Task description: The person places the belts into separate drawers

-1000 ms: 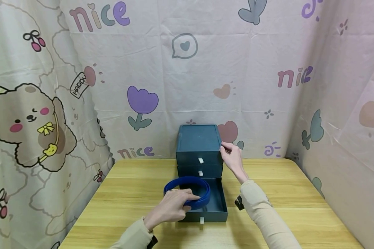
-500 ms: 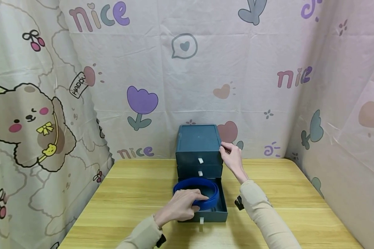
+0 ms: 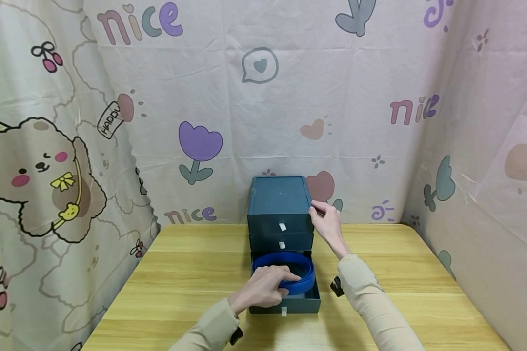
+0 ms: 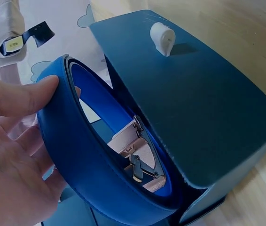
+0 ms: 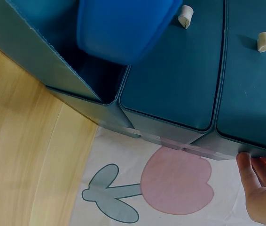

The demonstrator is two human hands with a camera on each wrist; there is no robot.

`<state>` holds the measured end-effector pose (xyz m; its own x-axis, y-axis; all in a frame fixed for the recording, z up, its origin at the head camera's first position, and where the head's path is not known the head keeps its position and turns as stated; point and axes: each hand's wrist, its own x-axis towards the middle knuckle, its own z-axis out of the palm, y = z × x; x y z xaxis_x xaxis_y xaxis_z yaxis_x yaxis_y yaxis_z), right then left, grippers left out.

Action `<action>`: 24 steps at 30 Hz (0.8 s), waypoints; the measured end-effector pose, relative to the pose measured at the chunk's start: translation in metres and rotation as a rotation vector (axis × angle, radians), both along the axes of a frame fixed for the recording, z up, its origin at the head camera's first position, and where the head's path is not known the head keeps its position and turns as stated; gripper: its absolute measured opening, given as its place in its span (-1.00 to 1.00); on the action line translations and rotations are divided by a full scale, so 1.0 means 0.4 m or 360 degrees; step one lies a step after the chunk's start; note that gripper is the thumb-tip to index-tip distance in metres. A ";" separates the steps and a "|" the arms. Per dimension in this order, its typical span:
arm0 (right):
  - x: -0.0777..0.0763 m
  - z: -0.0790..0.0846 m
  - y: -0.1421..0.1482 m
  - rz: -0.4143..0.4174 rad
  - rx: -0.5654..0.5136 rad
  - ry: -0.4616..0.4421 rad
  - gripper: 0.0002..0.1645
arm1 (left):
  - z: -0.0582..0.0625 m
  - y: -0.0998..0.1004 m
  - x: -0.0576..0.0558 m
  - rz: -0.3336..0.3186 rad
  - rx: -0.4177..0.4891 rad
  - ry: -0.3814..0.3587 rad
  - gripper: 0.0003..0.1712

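A coiled blue belt [image 3: 306, 284] is pinched at its near side by my left hand [image 3: 265, 286], thumb outside and fingers within the loop. In the left wrist view the metal buckle [image 4: 144, 162] shows inside the coil of the belt [image 4: 105, 174]. The coil is over the pulled-out bottom drawer [image 3: 298, 306] of a dark teal drawer box [image 3: 281, 195]; whether it touches the drawer floor I cannot tell. My right hand [image 3: 327, 222] touches the box's upper right side with its fingertips, as the right wrist view also shows at the box's edge with that hand [image 5: 264, 188].
The two upper drawers are closed, each with a small white pull tab [image 3: 283, 227]. The box stands at the back of a light wooden table [image 3: 193, 273]. A printed curtain [image 3: 263, 112] hangs right behind it and along both sides.
My left hand has carried the coiled belt to the right, from over the drawer's left edge to over its middle. The right hand has stayed on the box's side.
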<state>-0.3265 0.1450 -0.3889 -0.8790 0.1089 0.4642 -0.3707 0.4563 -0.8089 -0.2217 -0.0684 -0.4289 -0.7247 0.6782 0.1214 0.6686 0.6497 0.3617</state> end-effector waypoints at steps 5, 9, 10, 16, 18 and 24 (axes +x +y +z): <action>0.002 -0.001 0.000 0.0001 0.0003 -0.0007 -0.58 | -0.015 0.002 -0.012 0.0025 0.0016 -0.0051 -0.47; 0.001 -0.001 0.001 0.0004 0.0006 -0.0007 -0.58 | -0.026 0.002 -0.019 0.0039 0.0026 -0.0077 -0.47; 0.001 -0.001 0.001 0.0003 0.0004 -0.0007 -0.58 | -0.028 0.002 -0.021 0.0043 0.0027 -0.0083 -0.47; 0.001 -0.001 0.002 0.0002 -0.0004 -0.0004 -0.59 | -0.044 0.002 -0.030 0.0040 0.0032 -0.0101 -0.48; 0.001 -0.001 0.002 0.0004 -0.0001 -0.0005 -0.58 | -0.049 0.002 -0.033 0.0036 0.0036 -0.0097 -0.49; 0.001 -0.002 0.002 0.0006 -0.0001 -0.0007 -0.59 | -0.063 -0.001 -0.040 0.0054 0.0026 -0.0093 -0.48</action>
